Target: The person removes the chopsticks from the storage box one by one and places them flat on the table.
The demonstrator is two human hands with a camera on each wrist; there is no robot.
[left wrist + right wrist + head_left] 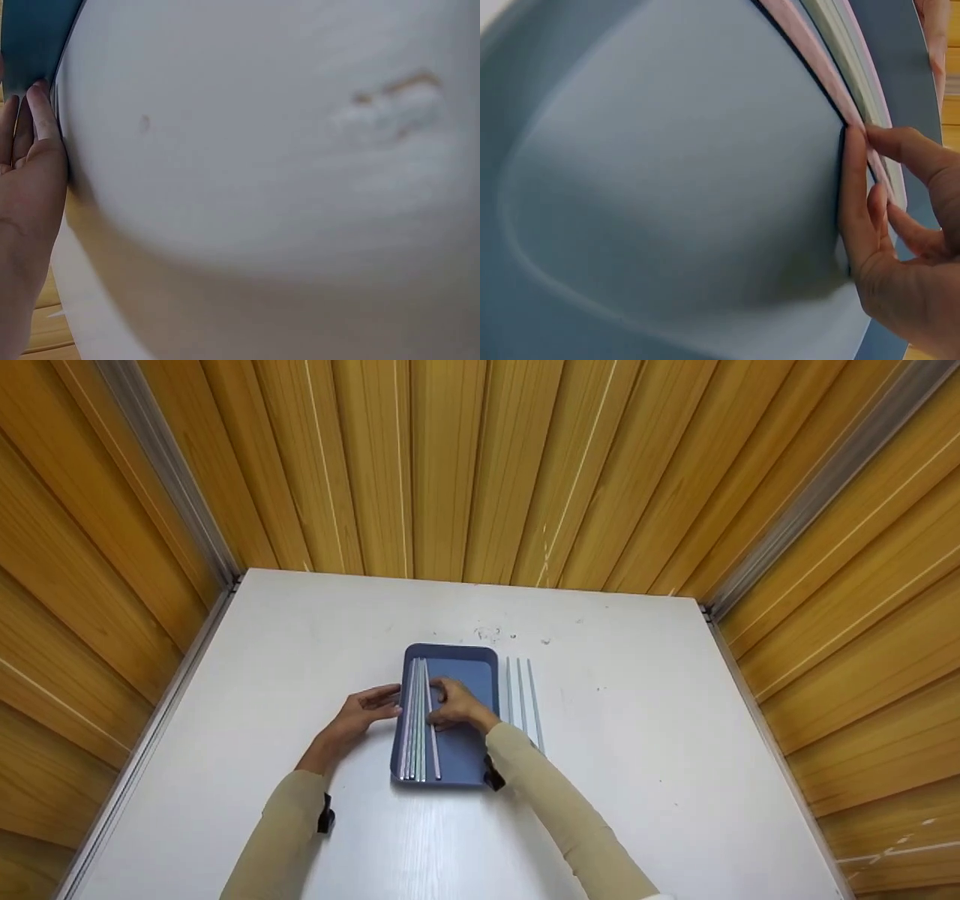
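Note:
A blue tray [465, 750] lies lengthwise on the white table, with several pastel chopsticks [411, 735] side by side along its left wall. My right hand [456, 706] reaches over the tray from the right. Thumb and fingers pinch a pink chopstick [817, 56], which lies at a slight angle to the right of the others. My left hand [364, 712] is at the outside of the tray's left wall, its fingers extended and fingertips right at the rim. In the left wrist view, the fingers [43, 112] overlap the tray's side.
To the right of the tray, 3 pale blue chopsticks [520, 690] lie on the white table [637, 750], their near ends partly hidden by my right sleeve. Yellow wood-patterned panels [450, 472] rise behind the table and on both sides.

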